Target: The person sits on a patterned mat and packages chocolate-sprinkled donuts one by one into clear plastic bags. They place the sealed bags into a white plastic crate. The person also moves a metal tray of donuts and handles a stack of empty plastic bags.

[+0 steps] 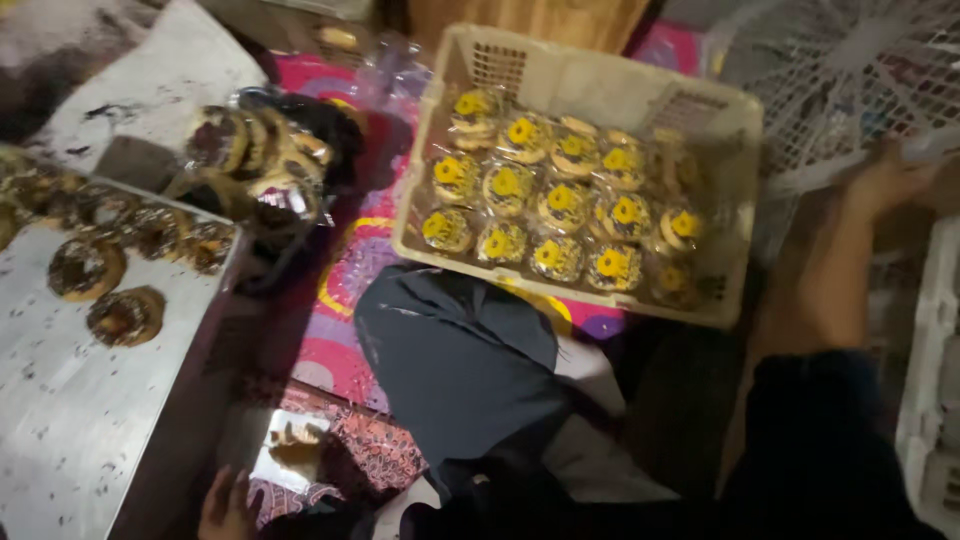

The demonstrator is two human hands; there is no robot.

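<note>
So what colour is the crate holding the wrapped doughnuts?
Cream-beige plastic crate, clearest in the head view.

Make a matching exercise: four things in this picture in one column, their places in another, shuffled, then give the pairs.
Things:
1. cream basket
2. chocolate doughnuts
3. right hand
4. left hand

Places:
A. low at the bottom edge, by the patterned mat
B. on the metal tray at the left
C. at the top middle, full of wrapped doughnuts with yellow labels
D. reaching up to the white crate at the far right

Pairs: 1-C, 2-B, 3-D, 4-A
</note>
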